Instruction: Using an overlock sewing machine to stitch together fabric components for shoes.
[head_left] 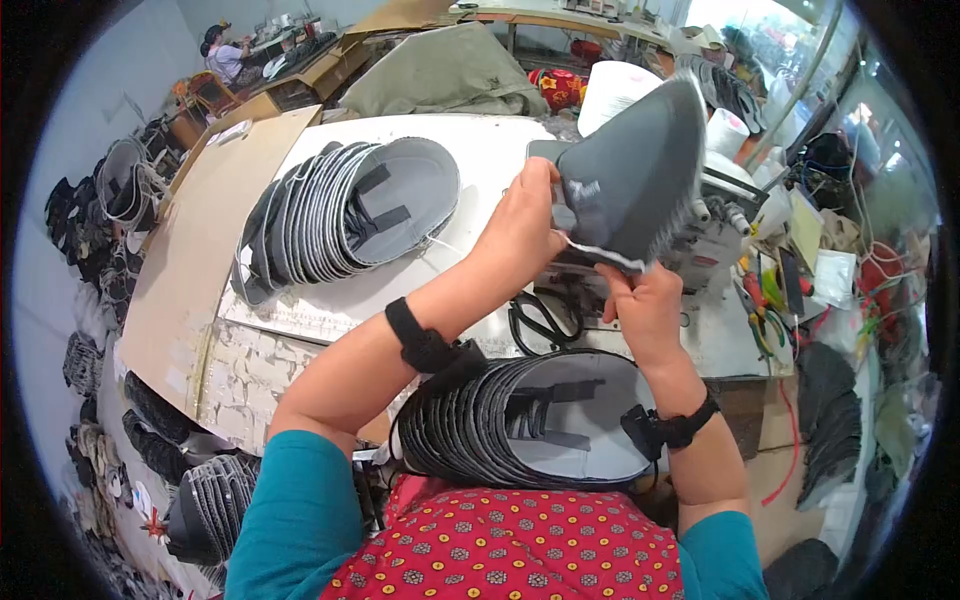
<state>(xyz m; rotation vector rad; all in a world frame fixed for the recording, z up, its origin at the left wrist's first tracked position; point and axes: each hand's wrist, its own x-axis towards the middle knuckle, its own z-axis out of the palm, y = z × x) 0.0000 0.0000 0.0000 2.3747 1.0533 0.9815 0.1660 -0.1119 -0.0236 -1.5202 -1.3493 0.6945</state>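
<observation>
A dark grey shoe upper (630,170) is held up at the right of the work table, with a pale frayed rim along its lower edge. My left hand (520,220) grips its left side, the thumb near the pale edge. Closed in a pinch, my right hand (650,305) holds the lower rim. Below my hands lies a pair of black-handled scissors (545,322). Nested shoe uppers (420,180) with pale rims lie in a stack to the left of my left hand. Another stack of uppers (580,440) rests against my lap, under my right forearm.
Behind the upper stands a sewing machine (715,235), partly hidden, with white thread cones (615,92) beyond. Pliers and other hand tools (765,310) lie at the table's right. More uppers (215,505) sit low at the left. A person (228,55) sits far back left.
</observation>
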